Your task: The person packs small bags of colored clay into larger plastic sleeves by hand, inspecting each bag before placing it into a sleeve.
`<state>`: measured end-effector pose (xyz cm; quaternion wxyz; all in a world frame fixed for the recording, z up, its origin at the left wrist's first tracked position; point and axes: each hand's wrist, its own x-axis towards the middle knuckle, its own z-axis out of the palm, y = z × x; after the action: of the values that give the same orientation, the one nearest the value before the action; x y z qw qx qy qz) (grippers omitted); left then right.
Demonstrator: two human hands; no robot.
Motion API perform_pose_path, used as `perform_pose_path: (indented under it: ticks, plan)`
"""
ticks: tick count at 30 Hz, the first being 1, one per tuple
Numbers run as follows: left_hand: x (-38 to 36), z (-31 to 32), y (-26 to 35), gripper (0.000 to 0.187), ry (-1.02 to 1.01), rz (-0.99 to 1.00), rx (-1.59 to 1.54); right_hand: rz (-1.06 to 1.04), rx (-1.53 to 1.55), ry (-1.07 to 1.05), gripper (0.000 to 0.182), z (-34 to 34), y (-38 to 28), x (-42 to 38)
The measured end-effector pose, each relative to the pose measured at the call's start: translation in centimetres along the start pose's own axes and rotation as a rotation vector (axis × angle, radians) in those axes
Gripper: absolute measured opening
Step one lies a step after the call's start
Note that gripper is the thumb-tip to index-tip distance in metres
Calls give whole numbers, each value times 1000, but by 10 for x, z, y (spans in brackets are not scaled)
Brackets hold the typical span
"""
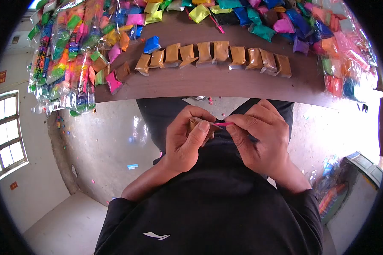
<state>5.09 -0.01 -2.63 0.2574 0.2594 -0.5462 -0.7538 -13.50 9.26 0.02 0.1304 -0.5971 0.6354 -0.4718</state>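
Note:
My left hand [184, 142] is closed around a small brown packet [194, 123], with the thumb pressed on it; most of the packet is hidden by the fingers. Between the thumb and fingers of my right hand [263, 138] is a thin pink stick-like tool [222, 124]. The tool's far end reaches the packet, but whether it goes inside cannot be made out. Both hands are above my lap, just short of the table's near edge. On the table beyond them lies a curved row of several brown clear-wrapped packets [204, 52].
The brown table [225, 87] carries heaps of colourful packets [261, 32] along its back. Long clear bags of coloured packets [66, 63] lie at the left, and more bags [342, 55] at the right. A blue packet [152, 44] touches the row's left part.

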Motion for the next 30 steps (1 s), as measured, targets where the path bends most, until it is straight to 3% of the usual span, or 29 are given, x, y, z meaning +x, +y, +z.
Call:
perform_pose_path:
  ticks: [9,12,22,28,30]
  plan:
    - [2,4,-3,27,59,56,198,-66,-70,22,13,4,5,-2]
    - [1,3,-6,27,52,83,205,-19,-69,-54,14,-4,-2,0]
    - [-1,-1,-1,21,-3,28,126,-28,-87,-31,16,0,0,-1]
    - [2,0,2,14,-18,75,224,32,-50,-126,8,1,3,-5]
    - [4,-5,3,11,-23,88,356,347,203,-282,9,2,2,-10]
